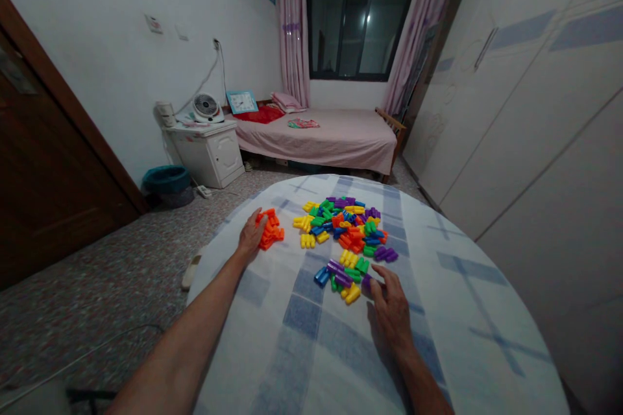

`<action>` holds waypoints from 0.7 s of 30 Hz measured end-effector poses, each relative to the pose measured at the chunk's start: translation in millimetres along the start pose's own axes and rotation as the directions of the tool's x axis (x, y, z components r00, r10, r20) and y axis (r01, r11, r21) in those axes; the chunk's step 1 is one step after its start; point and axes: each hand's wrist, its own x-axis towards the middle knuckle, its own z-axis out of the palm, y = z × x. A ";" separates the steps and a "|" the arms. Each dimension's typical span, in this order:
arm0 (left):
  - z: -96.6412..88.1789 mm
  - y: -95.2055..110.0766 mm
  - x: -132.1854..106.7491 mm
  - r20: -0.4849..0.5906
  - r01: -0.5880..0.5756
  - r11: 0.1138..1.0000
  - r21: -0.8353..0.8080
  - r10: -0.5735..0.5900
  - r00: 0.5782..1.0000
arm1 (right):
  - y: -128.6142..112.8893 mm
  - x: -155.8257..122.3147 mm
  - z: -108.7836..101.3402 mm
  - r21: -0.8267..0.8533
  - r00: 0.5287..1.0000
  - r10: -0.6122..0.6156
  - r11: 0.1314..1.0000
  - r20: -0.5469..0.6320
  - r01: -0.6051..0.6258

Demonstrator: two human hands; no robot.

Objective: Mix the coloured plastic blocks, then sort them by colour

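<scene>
My left hand [251, 233] rests at the left side of a small heap of orange plastic building blocks [272, 231], its fingers stretched out and touching the heap's edge. My right hand [390, 306] is at the right of a small mixed cluster, with thumb and index finger apart. A purple block [366, 282] lies at the thumb tip, partly hidden by it. In that cluster are yellow blocks [350, 294], blue blocks [322, 276], green blocks [362, 265] and joined purple blocks [339, 273]. Just beyond lies a larger mixed pile of blocks [341, 222].
Everything lies on a round table with a blue-and-white checked cloth [272, 337]. Past it are a bed [331, 136], a white cabinet [214, 152] with a fan [206, 106], and a bin [168, 183]. A wardrobe [511, 91] stands at the right.
</scene>
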 end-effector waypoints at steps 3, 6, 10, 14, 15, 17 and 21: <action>-1.0 2.5 -3.3 -0.033 0.005 0.996 -0.092 -0.008 0.999 | -2.1 0.2 -1.0 0.013 0.998 0.065 0.998 -0.015 -0.065; -2.6 4.5 -6.4 -0.175 -0.010 0.995 -0.103 -0.008 0.984 | -2.0 0.6 -1.9 0.022 0.993 0.110 0.994 -0.038 -0.109; -4.8 16.3 -8.3 -0.308 -0.051 0.998 0.039 0.061 0.949 | 0.5 2.9 -1.8 0.036 0.989 0.145 0.989 -0.042 -0.144; 4.5 56.5 -14.7 -0.193 -0.408 0.891 0.198 0.443 0.875 | 1.4 4.6 0.0 0.041 0.988 0.153 0.988 -0.025 -0.152; 10.8 69.8 -17.2 -0.106 -0.508 0.843 0.178 0.529 0.842 | 1.4 4.6 0.4 0.040 0.987 0.157 0.987 -0.020 -0.156; 28.9 96.1 -21.8 0.063 -0.645 0.758 0.099 0.642 0.764 | 1.6 4.1 0.7 0.038 0.986 0.164 0.986 -0.016 -0.163; 75.9 134.8 -22.8 0.334 -0.771 0.635 0.052 0.716 0.613 | 4.2 2.7 -0.7 0.052 0.985 0.170 0.984 -0.021 -0.168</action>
